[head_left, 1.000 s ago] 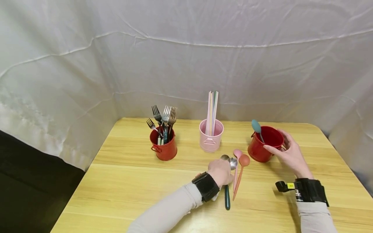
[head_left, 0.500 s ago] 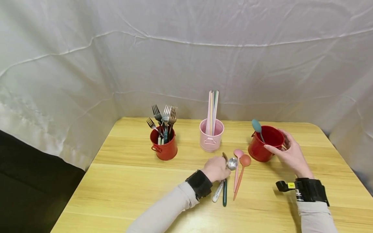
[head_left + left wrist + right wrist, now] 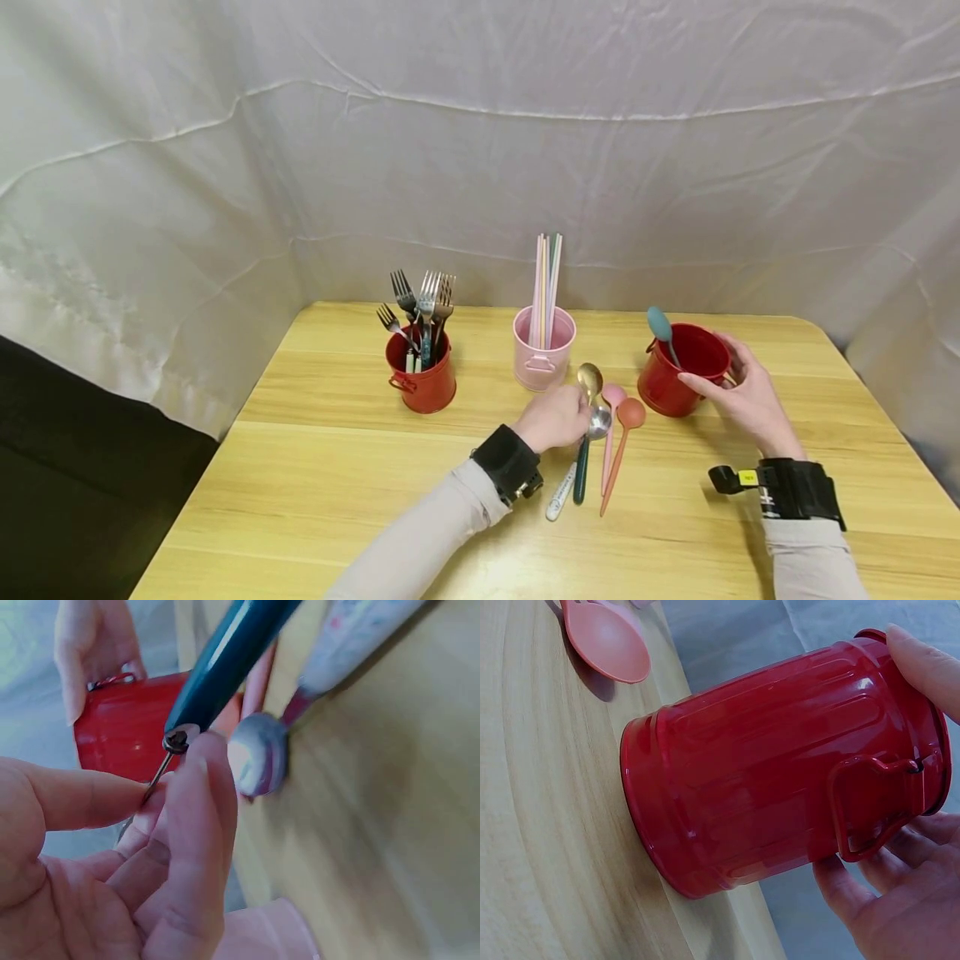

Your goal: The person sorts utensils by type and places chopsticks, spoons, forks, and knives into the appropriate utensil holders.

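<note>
My left hand (image 3: 557,418) pinches the thin metal neck of a spoon (image 3: 590,379) with a gold-toned bowl and dark green handle (image 3: 225,667). Beneath it on the table lies a silver spoon (image 3: 600,424) with a white patterned handle (image 3: 561,493). Just right of these, a pink spoon (image 3: 613,395) and an orange spoon (image 3: 631,412) lie side by side. My right hand (image 3: 753,404) grips the rim of a red pail (image 3: 742,772), thumb on one side and fingers on the other. One blue-grey spoon (image 3: 660,323) leans inside that pail.
A second red pail (image 3: 431,392) holding several forks (image 3: 428,292) stands at the back left. Between the red pails is a pink pail (image 3: 542,375) with several chopsticks (image 3: 549,283). A grey cloth (image 3: 480,183) hangs behind the wooden table (image 3: 315,475).
My left hand has drawn the green-handled spoon upward and away from me, exposing its gold bowl and the white handle of the silver spoon. The right hand stays on the red pail.
</note>
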Tool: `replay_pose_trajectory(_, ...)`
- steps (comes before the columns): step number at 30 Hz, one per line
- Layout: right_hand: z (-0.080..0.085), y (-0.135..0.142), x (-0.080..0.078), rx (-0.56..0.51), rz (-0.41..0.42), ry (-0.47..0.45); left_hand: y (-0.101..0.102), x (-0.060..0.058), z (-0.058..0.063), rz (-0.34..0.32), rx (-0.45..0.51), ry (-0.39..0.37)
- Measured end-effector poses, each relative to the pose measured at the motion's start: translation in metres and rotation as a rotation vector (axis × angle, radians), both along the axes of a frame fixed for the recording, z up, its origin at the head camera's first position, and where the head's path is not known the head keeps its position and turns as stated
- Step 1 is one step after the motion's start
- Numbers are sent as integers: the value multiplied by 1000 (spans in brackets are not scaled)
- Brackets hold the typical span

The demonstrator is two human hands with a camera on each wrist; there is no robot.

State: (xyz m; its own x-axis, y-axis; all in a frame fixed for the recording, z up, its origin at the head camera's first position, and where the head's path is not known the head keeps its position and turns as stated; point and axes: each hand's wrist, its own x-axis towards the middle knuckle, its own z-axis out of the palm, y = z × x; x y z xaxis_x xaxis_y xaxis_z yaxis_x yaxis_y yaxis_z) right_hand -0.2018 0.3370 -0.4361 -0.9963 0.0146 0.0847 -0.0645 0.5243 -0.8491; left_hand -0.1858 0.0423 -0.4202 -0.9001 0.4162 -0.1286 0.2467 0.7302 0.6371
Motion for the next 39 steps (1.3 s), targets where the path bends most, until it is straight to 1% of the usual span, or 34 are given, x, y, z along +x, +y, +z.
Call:
replay_pose_trajectory(2,0,0,0,-2,1,2,1,-2,4,0,-3,56)
replay_pose_trajectory(5,0,0,0,-6,1,5,3,-6,10,5,11,116)
replay_pose_trajectory(7,0,0,0,-7,1,6,6,-8,14,13,36,136)
replay_pose_trajectory(11,-1,0,0,-13,1,8,13,-11,23,31,139,167)
replay_pose_trajectory(14,0,0,1,-20,1,8,19,-13,32,51,221,200)
replay_pose_trajectory(18,0,0,2,-22,6,14,24,-16,46,97,316,251)
replay_pose_trajectory(21,2,-1,3,-22,13,19,28,-18,55,142,410,279)
replay_pose_trajectory(24,3,-2,3,-23,19,24,30,-19,62,175,525,296)
replay_pose_trajectory(28,3,-3,3,-30,25,33,34,-21,67,200,646,318)
replay_pose_trajectory(31,3,-3,4,-31,28,37,38,-22,70,204,705,336)
replay_pose_trajectory(35,3,-3,4,-33,28,35,47,-23,70,192,738,360)
replay_pose_trajectory(39,3,-3,4,-40,26,30,57,-26,66,193,710,410)
